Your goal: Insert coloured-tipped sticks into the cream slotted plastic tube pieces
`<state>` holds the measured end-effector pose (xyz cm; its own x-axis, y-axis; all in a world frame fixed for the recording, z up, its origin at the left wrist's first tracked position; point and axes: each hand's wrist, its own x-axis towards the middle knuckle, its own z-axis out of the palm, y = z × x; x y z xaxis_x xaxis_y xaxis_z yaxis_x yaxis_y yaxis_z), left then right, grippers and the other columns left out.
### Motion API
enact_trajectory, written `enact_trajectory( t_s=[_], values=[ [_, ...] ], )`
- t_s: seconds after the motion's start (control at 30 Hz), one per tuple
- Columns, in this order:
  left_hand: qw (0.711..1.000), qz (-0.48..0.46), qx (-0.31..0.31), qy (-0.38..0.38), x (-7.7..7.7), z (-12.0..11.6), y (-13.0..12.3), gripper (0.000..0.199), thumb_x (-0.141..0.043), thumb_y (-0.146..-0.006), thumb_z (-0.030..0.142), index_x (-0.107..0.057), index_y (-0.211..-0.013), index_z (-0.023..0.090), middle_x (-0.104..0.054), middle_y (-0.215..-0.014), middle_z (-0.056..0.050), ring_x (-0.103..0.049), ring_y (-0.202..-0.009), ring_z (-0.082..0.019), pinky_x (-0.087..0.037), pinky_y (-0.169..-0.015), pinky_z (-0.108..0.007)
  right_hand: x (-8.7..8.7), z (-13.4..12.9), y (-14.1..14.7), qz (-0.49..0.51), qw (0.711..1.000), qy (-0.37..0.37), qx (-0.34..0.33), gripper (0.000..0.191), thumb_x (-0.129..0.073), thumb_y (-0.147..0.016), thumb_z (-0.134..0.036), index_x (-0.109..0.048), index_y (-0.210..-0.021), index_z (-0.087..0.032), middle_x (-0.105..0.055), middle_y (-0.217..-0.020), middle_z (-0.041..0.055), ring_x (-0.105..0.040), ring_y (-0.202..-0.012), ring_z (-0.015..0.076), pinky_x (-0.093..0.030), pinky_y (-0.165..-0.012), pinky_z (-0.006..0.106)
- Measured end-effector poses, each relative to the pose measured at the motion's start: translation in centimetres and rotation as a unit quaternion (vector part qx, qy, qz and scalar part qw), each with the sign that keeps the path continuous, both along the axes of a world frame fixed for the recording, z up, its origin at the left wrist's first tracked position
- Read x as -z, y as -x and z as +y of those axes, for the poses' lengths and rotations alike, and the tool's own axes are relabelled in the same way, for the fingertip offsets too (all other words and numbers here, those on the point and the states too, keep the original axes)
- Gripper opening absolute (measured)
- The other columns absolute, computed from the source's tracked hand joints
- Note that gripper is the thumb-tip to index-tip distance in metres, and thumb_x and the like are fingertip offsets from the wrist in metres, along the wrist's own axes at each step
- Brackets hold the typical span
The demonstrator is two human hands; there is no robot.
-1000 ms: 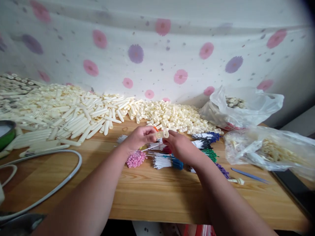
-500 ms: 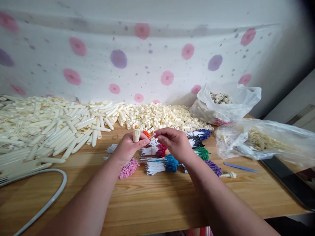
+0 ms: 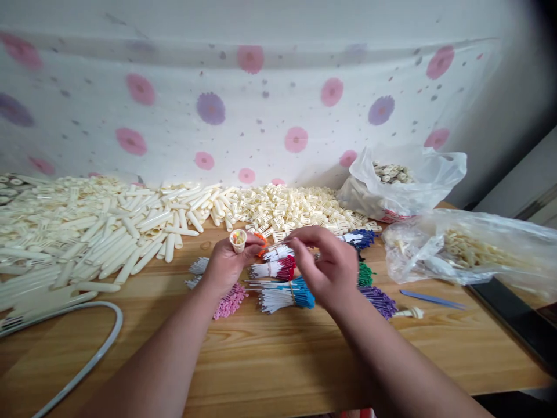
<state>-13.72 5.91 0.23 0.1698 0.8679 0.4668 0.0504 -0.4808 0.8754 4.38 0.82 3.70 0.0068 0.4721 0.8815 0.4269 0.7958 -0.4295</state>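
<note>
My left hand (image 3: 228, 261) is closed around a cream plastic tube (image 3: 238, 240), its open end tilted toward me with small coloured bits inside. My right hand (image 3: 324, 261) pinches a thin stick (image 3: 278, 242) whose far end reaches toward my left fingertips. Below and between the hands lie bundles of white sticks with coloured tips: red (image 3: 285, 268), light blue (image 3: 300, 292), pink (image 3: 231, 301) and orange (image 3: 261, 244). Dark blue (image 3: 362, 238), green (image 3: 365, 274) and purple (image 3: 379, 301) bundles lie around my right hand and wrist.
Heaps of cream tubes (image 3: 143, 223) and slotted cream pieces (image 3: 291, 209) line the back of the wooden table (image 3: 261, 360). Two plastic bags (image 3: 435, 186) of parts stand at right, near blue tweezers (image 3: 430, 299) and a cream piece (image 3: 411, 312). A white cable (image 3: 115, 331) curves at left.
The tube in my left hand has tipped toward me, showing its opening. My right hand has turned and moved slightly right, with the thin stick between its fingers.
</note>
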Motion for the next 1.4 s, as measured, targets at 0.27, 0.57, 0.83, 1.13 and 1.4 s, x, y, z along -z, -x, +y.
enact_trajectory(
  t_s=[0.27,0.57,0.83,1.13,1.4],
  values=[
    [0.988,0.066,-0.017,-0.138,0.0,-0.2,0.8,0.009,-0.067,-0.078,0.024,-0.069,-0.073,0.017,-0.059,-0.070,-0.001,-0.054,-0.068,-0.014,-0.041,-0.063,-0.027,-4.0,-4.7,-2.0,-0.069,0.992,-0.099,-0.039,0.019,-0.054,-0.077,-0.005,-0.062,-0.086,-0.019,-0.070,-0.076,0.0039,-0.068,-0.073,0.0140,-0.058,-0.064,0.026],
    [0.984,0.078,0.016,-0.157,-0.6,-0.5,0.4,0.007,-0.066,-0.079,0.022,-0.068,-0.073,0.019,-0.056,-0.069,-0.001,-0.053,-0.065,-0.014,-0.041,-0.059,-0.028,-2.9,-4.1,-0.3,-0.101,0.987,-0.118,-0.042,0.014,-0.057,-0.079,-0.006,-0.058,-0.088,-0.016,-0.071,-0.078,0.0068,-0.068,-0.080,0.0134,-0.058,-0.070,0.025],
    [0.985,0.079,0.029,-0.153,-0.7,-0.8,0.4,0.004,-0.066,-0.079,0.021,-0.067,-0.075,0.020,-0.053,-0.071,0.001,-0.052,-0.066,-0.013,-0.040,-0.060,-0.027,-1.2,-2.6,1.1,-0.086,0.986,-0.135,-0.035,0.015,-0.058,-0.080,-0.006,-0.059,-0.094,-0.013,-0.069,-0.084,0.0085,-0.064,-0.078,0.0151,-0.055,-0.066,0.028],
    [0.972,0.131,-0.012,-0.196,-0.9,-0.8,1.0,0.055,-0.040,-0.081,0.065,-0.066,-0.097,0.019,-0.052,-0.087,-0.006,-0.050,-0.084,-0.021,-0.041,-0.075,-0.033,0.1,-1.6,1.6,-0.055,0.996,-0.037,0.057,0.019,-0.061,-0.078,-0.010,-0.066,-0.092,-0.022,-0.053,-0.088,0.0043,-0.053,-0.078,0.0155,-0.047,-0.064,0.030],
    [0.948,0.168,-0.097,-0.254,-1.0,-1.1,0.9,0.048,-0.041,-0.086,0.057,-0.067,-0.094,0.019,-0.050,-0.087,-0.005,-0.050,-0.087,-0.020,-0.041,-0.076,-0.032,-0.2,-1.1,1.7,-0.017,0.999,0.016,0.038,0.007,-0.063,-0.078,-0.012,-0.066,-0.078,-0.018,-0.048,-0.081,0.0029,-0.052,-0.074,0.0143,-0.047,-0.064,0.030]
  ],
)
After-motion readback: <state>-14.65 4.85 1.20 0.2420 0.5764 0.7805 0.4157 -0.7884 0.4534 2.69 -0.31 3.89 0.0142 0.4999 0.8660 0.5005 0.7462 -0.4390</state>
